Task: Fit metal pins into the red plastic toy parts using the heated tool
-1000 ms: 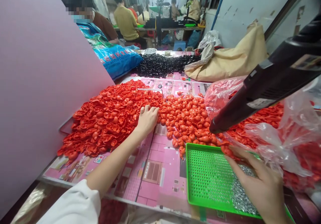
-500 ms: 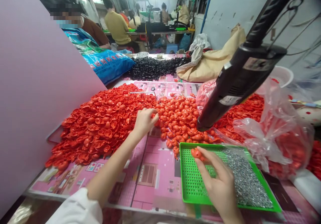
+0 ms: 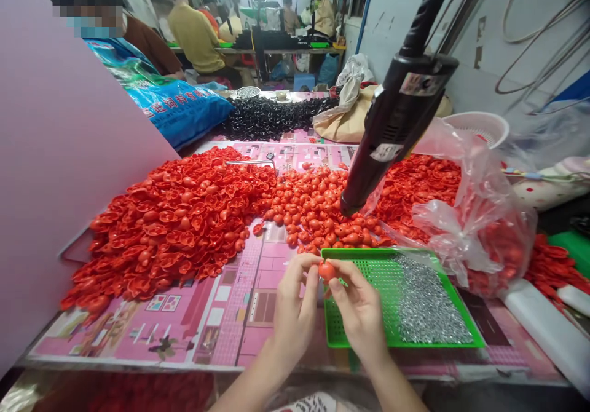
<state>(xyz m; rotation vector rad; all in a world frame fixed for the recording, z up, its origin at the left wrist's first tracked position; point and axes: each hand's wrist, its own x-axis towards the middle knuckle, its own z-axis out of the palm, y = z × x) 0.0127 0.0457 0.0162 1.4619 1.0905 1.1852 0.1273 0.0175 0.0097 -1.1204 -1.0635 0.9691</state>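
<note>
Left hand (image 3: pixel 297 292): fingertips together on the left side of a red piece (image 3: pixel 327 270). Right hand (image 3: pixel 364 307): thumb and fingers pinching the same piece from the right. Red piece: one, rounded, held between both hands at the left end of a green tray (image 3: pixel 391 320). Tray: perforated, set on pink table (image 3: pixel 184 332), metal bits (image 3: pixel 428 304) heaped in right half. Shells (image 3: pixel 175 215): red, large pile, table left. Rounded pieces (image 3: pixel 318 206): red, heaped beyond tray, meeting the shells. Driver (image 3: pixel 391 117): black, hanging tip down above these. Clear bag (image 3: pixel 493 240): red contents, right. Black parts (image 3: pixel 276 117): spread farther back, beside blue sack (image 3: pixel 184 107).
</note>
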